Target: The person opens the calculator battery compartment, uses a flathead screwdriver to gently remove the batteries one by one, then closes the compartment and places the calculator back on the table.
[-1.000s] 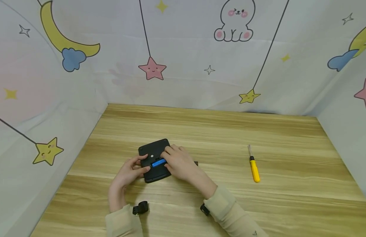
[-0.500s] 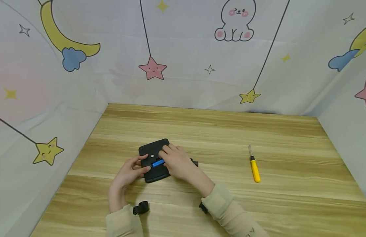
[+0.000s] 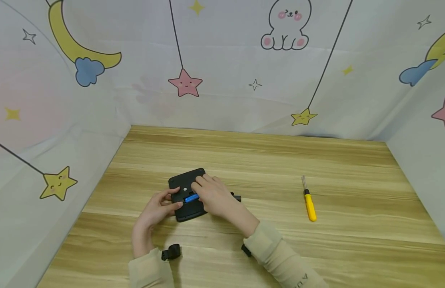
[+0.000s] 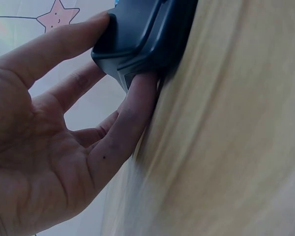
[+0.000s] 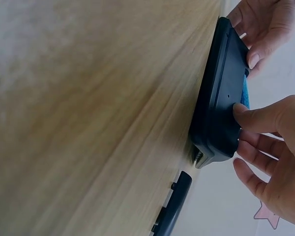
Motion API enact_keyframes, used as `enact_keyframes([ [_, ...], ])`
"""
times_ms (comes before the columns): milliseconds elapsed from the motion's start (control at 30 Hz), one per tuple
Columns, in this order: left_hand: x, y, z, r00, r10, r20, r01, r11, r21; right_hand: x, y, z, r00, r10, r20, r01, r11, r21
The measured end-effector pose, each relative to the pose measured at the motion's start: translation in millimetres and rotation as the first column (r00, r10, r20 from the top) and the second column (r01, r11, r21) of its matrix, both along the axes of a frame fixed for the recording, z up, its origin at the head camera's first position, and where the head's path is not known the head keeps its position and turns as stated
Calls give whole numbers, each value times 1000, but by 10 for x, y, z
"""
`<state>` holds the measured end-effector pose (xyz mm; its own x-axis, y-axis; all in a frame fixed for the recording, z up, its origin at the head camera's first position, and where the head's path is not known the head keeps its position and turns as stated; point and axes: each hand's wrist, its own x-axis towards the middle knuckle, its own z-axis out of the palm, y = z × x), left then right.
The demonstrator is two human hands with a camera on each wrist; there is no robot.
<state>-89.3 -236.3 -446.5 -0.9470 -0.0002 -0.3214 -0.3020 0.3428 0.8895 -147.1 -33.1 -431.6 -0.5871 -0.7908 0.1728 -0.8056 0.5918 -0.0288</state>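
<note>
A flat black calculator-like device (image 3: 188, 178) lies back side up on the table, with a slot in its back. In that slot a blue battery (image 3: 191, 198) shows, its right end hidden by a hand. My left hand (image 3: 158, 208) grips the device's left edge, thumb on top and fingers along the side and beneath, as the left wrist view shows. My right hand (image 3: 216, 195) bends over the battery's right end, thumb tip against the back beside the slot and fingers on the far side. A black battery cover (image 5: 174, 206) with small tabs lies just right of the device, partly behind the right hand in the head view.
A screwdriver (image 3: 309, 206) with a yellow handle rests farther right on the wood-grain table (image 3: 262, 160). White cloth walls (image 3: 226, 108) printed with stars and moons stand around the back and sides. Black wrist straps (image 3: 171, 252) stick out near the sleeves.
My right hand has shifted slightly left along the battery, covering a bit more of it, and more of the cover shows behind the wrist. The left hand and device stay put.
</note>
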Motion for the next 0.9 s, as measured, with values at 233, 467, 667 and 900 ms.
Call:
enact_keyframes([
  [233,-4,-2,-8,1000,-2,-1,2,1000,-3,-8,-36,26,999,-19,30,18,999,44],
  [467,0,-1,3,1000,2,0,-2,1000,7,-15,-80,53,999,-32,18,30,996,80],
  [667,1,-1,11,1000,-7,3,7,1000,3,-10,-101,48,999,-37,-13,38,996,79],
  [900,4,5,14,1000,2,12,-2,1000,-2,-11,-120,42,999,-33,-32,35,995,91],
])
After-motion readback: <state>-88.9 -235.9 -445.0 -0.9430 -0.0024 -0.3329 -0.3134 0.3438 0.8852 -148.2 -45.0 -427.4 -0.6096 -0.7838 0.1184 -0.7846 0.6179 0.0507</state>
